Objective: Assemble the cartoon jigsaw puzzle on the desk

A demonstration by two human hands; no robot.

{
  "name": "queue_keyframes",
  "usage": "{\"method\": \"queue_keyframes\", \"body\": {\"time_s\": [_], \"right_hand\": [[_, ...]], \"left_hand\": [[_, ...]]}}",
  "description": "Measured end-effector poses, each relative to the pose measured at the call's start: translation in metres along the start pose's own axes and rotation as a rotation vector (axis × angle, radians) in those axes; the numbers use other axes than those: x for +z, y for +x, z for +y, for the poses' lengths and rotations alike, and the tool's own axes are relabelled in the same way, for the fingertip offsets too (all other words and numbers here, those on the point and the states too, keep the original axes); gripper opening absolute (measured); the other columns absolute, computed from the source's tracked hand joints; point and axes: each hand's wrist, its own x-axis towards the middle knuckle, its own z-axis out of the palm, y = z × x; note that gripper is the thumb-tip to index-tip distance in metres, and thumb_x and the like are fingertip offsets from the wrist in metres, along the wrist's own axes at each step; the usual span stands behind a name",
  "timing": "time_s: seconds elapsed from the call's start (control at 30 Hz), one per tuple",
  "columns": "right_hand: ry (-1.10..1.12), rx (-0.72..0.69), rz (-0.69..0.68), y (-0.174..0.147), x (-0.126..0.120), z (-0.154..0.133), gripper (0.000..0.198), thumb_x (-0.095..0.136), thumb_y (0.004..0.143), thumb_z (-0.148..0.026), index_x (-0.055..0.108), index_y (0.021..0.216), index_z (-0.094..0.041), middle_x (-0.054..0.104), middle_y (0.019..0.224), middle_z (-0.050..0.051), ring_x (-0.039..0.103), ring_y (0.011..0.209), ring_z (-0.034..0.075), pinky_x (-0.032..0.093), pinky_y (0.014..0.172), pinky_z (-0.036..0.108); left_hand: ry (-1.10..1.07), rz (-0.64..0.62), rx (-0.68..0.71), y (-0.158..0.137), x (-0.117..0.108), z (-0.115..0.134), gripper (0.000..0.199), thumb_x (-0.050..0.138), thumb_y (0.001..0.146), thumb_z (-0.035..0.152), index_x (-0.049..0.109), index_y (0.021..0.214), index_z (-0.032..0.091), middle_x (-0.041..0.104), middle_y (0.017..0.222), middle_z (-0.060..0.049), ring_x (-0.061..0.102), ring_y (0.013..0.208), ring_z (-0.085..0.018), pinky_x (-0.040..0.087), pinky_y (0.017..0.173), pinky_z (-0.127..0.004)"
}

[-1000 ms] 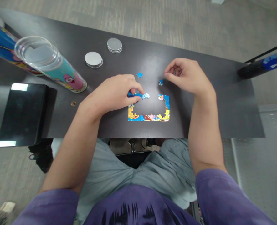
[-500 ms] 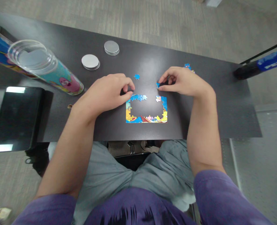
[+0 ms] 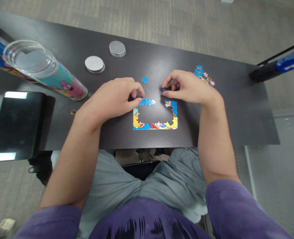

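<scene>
A jigsaw puzzle frame [image 3: 155,126] lies flat on the dark table, its middle bare and a gap in its top edge. My left hand [image 3: 123,94] rests at the upper left corner, thumb at the border and curled fingers apart from it, nothing held. Between thumb and fingertips of my right hand [image 3: 180,84] is a small blue puzzle piece [image 3: 163,90], just above the gap. A loose blue puzzle piece [image 3: 145,80] lies between my hands. Beyond my right wrist is a pile of puzzle pieces [image 3: 203,74], partly hidden by the hand.
At the left stand a clear-topped cartoon canister [image 3: 69,84] and a black tablet-like slab [image 3: 18,124] overhanging the table edge. Two stacks of discs, a nearer one [image 3: 94,63] and a farther one [image 3: 117,48], lie at the back left. A blue-and-black bottle [image 3: 268,73] is at the right edge.
My right hand has moved slightly left with the puzzle piece, toward the gap in the top edge. More of the pile behind it shows. My left hand has stayed nearly still.
</scene>
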Motion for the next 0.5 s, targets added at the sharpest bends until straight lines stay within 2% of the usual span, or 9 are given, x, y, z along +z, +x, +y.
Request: {"method": "queue_keyframes", "body": {"time_s": [0.1, 0.17, 0.27, 0.37, 0.43, 0.5], "right_hand": [[-0.045, 0.022, 0.061, 0.001, 0.001, 0.000, 0.038, 0.110, 0.088, -0.039, 0.084, 0.112, -0.027, 0.087, 0.118, 0.007, 0.073, 0.085, 0.024, 0.061, 0.084, 0.043], [-0.077, 0.031, 0.076, 0.001, 0.002, 0.001, 0.036, 0.112, 0.087, -0.038, 0.084, 0.107, -0.027, 0.087, 0.118, 0.008, 0.074, 0.086, 0.025, 0.061, 0.085, 0.044], [-0.092, 0.045, 0.050, 0.001, 0.002, 0.001, 0.027, 0.111, 0.090, -0.037, 0.086, 0.098, -0.029, 0.087, 0.110, 0.007, 0.078, 0.090, 0.028, 0.062, 0.086, 0.045], [-0.082, 0.047, 0.035, 0.000, 0.004, -0.003, 0.019, 0.106, 0.091, -0.030, 0.089, 0.098, -0.029, 0.087, 0.103, 0.005, 0.079, 0.090, 0.027, 0.062, 0.089, 0.045], [-0.060, 0.048, 0.008, -0.001, 0.005, -0.008, 0.022, 0.109, 0.091, -0.034, 0.089, 0.100, -0.029, 0.088, 0.098, 0.003, 0.079, 0.089, 0.027, 0.063, 0.088, 0.044], [-0.028, 0.050, -0.033, -0.002, 0.005, -0.014, 0.030, 0.113, 0.090, -0.046, 0.090, 0.103, -0.030, 0.089, 0.096, 0.003, 0.079, 0.089, 0.027, 0.064, 0.086, 0.044]], "left_hand": [[-0.007, -0.005, 0.004, 0.000, -0.001, 0.002, 0.036, 0.073, 0.113, 0.037, 0.097, 0.139, 0.029, 0.090, 0.114, -0.005, 0.083, 0.107, -0.026, 0.057, 0.092, -0.037], [-0.003, -0.009, 0.003, 0.000, -0.001, 0.003, 0.035, 0.074, 0.113, 0.036, 0.097, 0.139, 0.028, 0.090, 0.116, -0.006, 0.083, 0.106, -0.026, 0.056, 0.090, -0.037], [0.004, -0.010, -0.001, 0.000, -0.001, 0.002, 0.033, 0.076, 0.113, 0.037, 0.096, 0.137, 0.028, 0.090, 0.118, -0.007, 0.083, 0.107, -0.026, 0.055, 0.089, -0.037], [0.001, -0.007, 0.000, 0.000, -0.001, 0.001, 0.031, 0.077, 0.113, 0.038, 0.096, 0.136, 0.028, 0.089, 0.116, -0.006, 0.083, 0.107, -0.027, 0.055, 0.090, -0.037], [-0.004, -0.010, 0.002, 0.000, 0.000, 0.000, 0.031, 0.078, 0.113, 0.038, 0.096, 0.136, 0.029, 0.089, 0.115, -0.006, 0.083, 0.107, -0.027, 0.055, 0.090, -0.037], [-0.014, -0.013, 0.003, 0.000, 0.000, 0.000, 0.032, 0.079, 0.111, 0.039, 0.096, 0.137, 0.030, 0.088, 0.113, -0.005, 0.082, 0.106, -0.027, 0.056, 0.091, -0.038]]}}
